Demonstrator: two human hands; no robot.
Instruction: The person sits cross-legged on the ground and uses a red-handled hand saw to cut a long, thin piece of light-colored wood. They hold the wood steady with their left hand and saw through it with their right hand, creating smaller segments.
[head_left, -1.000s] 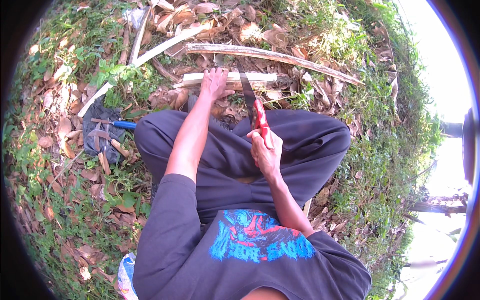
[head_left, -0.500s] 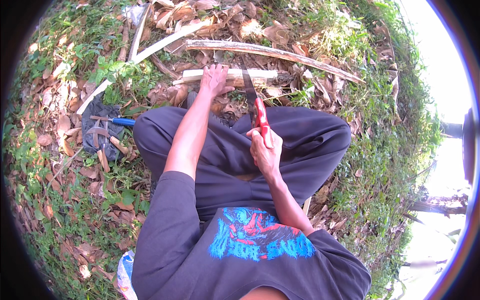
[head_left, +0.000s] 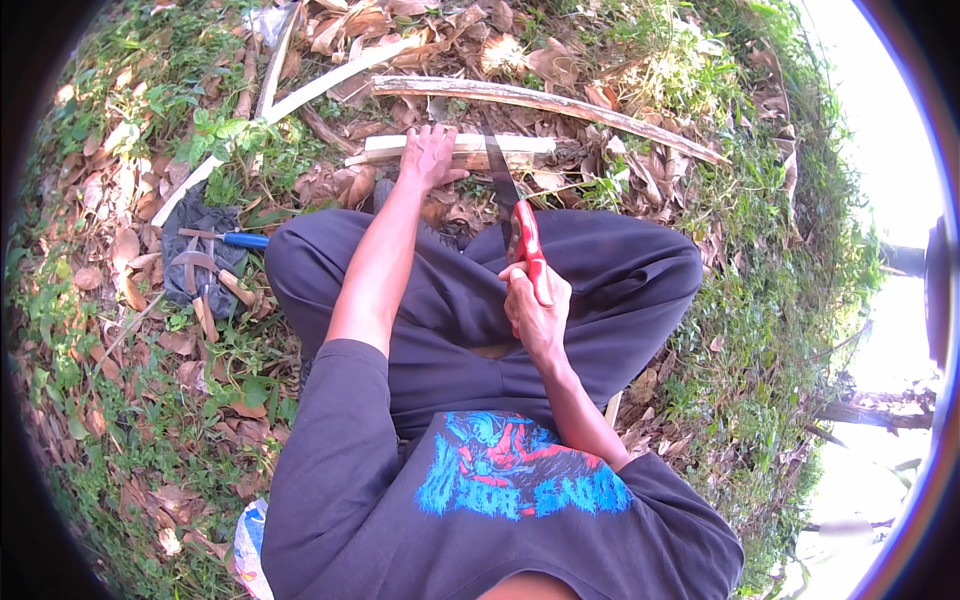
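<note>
A short pale strip of wood (head_left: pixel 517 144) lies crosswise in front of my crossed legs, on top of a rougher piece of wood (head_left: pixel 510 161). My left hand (head_left: pixel 428 158) holds the strip down left of its middle, fingers over its far edge and thumb stretched to the right. My right hand (head_left: pixel 538 312) is closed round the red handle of a hand saw (head_left: pixel 527 243). The saw's dark blade crosses the strip to the right of my left hand and points away from me. Whether the teeth have cut in is too small to tell.
A long split stick (head_left: pixel 550 102) lies beyond the strip. Longer pale strips (head_left: pixel 330 90) rest at the far left. By my left knee, a black plastic bag (head_left: pixel 190 215) carries a sickle (head_left: pixel 200 262) and a blue-handled tool (head_left: pixel 245 241). Dry leaves and grass surround me.
My right hand and the saw have come slightly toward me, sliding the blade back across the strip. The left hand stays on the wood.
</note>
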